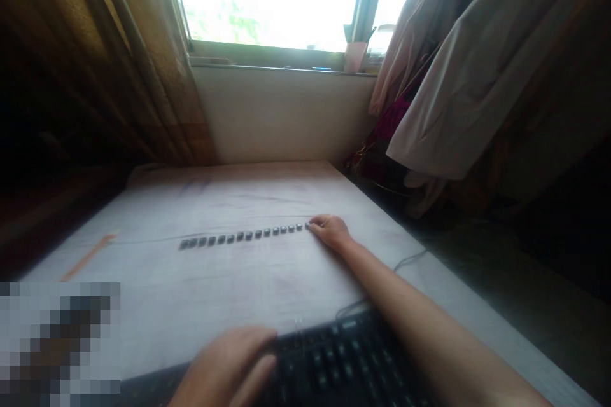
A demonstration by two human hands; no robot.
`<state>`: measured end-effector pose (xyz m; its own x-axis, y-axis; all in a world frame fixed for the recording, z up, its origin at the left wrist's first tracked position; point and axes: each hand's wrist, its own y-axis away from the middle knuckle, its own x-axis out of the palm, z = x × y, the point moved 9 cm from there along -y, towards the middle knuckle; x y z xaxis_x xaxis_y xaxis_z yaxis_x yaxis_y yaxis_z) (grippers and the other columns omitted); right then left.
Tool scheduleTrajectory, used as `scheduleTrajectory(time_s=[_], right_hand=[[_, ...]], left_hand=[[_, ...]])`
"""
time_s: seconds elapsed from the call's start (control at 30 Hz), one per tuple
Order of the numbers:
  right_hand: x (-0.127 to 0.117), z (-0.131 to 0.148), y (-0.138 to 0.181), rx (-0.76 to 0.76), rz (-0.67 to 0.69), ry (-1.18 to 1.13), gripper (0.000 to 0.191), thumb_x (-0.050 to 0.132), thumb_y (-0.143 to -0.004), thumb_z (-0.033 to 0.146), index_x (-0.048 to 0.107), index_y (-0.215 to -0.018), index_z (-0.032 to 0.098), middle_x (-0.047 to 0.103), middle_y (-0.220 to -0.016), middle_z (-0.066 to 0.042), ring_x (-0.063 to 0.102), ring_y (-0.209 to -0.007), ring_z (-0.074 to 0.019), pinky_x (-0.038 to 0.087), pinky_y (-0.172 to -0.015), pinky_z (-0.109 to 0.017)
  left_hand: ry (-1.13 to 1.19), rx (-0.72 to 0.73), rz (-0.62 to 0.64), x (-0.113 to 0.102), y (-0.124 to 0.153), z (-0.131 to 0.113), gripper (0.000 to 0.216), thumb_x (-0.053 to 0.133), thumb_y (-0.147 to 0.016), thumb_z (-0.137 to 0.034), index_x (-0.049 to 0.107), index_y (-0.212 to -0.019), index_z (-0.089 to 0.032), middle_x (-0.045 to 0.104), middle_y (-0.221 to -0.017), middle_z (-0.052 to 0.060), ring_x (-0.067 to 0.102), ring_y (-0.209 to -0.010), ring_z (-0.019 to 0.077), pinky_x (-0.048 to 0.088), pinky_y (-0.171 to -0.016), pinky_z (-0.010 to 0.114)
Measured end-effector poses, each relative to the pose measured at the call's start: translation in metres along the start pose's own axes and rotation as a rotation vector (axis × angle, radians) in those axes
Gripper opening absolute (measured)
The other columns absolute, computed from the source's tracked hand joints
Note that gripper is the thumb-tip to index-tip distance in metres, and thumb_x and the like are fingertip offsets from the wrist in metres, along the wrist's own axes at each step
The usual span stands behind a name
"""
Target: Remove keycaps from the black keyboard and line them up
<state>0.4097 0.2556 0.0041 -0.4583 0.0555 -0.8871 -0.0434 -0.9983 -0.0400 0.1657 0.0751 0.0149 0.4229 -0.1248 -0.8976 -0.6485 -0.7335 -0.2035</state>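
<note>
Keycaps [249, 236], small, dark: set out in one row across the pale-covered desk [162, 305]. Right hand [330, 230]: fingertips placed at the row's right end; whether a keycap is pinched cannot be told. Keyboard [334, 359], black: partly covered by the blurred left hand [226, 362], its grip indiscernible.

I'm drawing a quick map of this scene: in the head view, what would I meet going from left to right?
Orange strip → row of small dark pieces → right hand → hanging pale cloth.
</note>
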Motion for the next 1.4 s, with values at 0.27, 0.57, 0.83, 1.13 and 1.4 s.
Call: scheduleTrajectory(time_s=[0.27, 0.57, 0.83, 1.13, 1.4], right_hand=[[-0.006, 0.000, 0.000, -0.007, -0.096, 0.005, 0.015, 0.061, -0.087, 0.030, 0.071, -0.097, 0.025, 0.072, -0.097, -0.002, 0.066, -0.089, -0.0186, 0.049, -0.081, -0.030], [-0.006, 0.001, 0.002, -0.011, -0.083, -0.005, 0.020, 0.059, -0.090, 0.033, 0.067, -0.102, 0.019, 0.069, -0.099, -0.005, 0.065, -0.089, -0.0177, 0.051, -0.084, -0.037], [0.002, -0.003, 0.001, 0.000, -0.014, -0.015, 0.026, 0.054, -0.094, 0.032, 0.058, -0.116, 0.019, 0.059, -0.120, -0.008, 0.061, -0.099, -0.0200, 0.052, -0.084, -0.040], [-0.003, -0.012, 0.008, -0.015, 0.011, -0.147, 0.023, 0.058, -0.091, 0.028, 0.062, -0.111, 0.017, 0.065, -0.109, -0.007, 0.063, -0.094, -0.0187, 0.052, -0.086, -0.039], [-0.012, -0.017, 0.025, -0.018, -0.003, -0.318, 0.020, 0.060, -0.083, 0.020, 0.072, -0.099, 0.017, 0.073, -0.100, -0.004, 0.067, -0.094, -0.0172, 0.048, -0.093, -0.031]], left_hand=[[0.015, -0.001, -0.011, -0.005, -0.005, -0.007, 0.026, 0.051, -0.092, -0.033, 0.063, -0.115, -0.029, 0.074, -0.109, 0.005, 0.071, -0.096, 0.0252, 0.060, -0.082, 0.041], [0.021, -0.004, -0.024, -0.008, -0.006, -0.010, 0.026, 0.051, -0.091, -0.034, 0.064, -0.113, -0.027, 0.075, -0.106, 0.005, 0.072, -0.093, 0.0245, 0.061, -0.080, 0.038], [0.080, -0.026, -0.019, -0.012, -0.009, -0.012, 0.025, 0.052, -0.090, -0.032, 0.066, -0.111, -0.028, 0.075, -0.104, 0.003, 0.072, -0.091, 0.0238, 0.060, -0.080, 0.038], [0.136, -0.062, 0.019, -0.010, -0.009, -0.013, 0.026, 0.051, -0.091, -0.029, 0.065, -0.113, -0.028, 0.074, -0.106, 0.004, 0.069, -0.094, 0.0229, 0.057, -0.083, 0.040], [0.112, -0.033, 0.010, -0.011, -0.010, -0.017, 0.027, 0.048, -0.092, -0.029, 0.064, -0.113, -0.026, 0.073, -0.106, 0.005, 0.069, -0.094, 0.0228, 0.056, -0.083, 0.040]])
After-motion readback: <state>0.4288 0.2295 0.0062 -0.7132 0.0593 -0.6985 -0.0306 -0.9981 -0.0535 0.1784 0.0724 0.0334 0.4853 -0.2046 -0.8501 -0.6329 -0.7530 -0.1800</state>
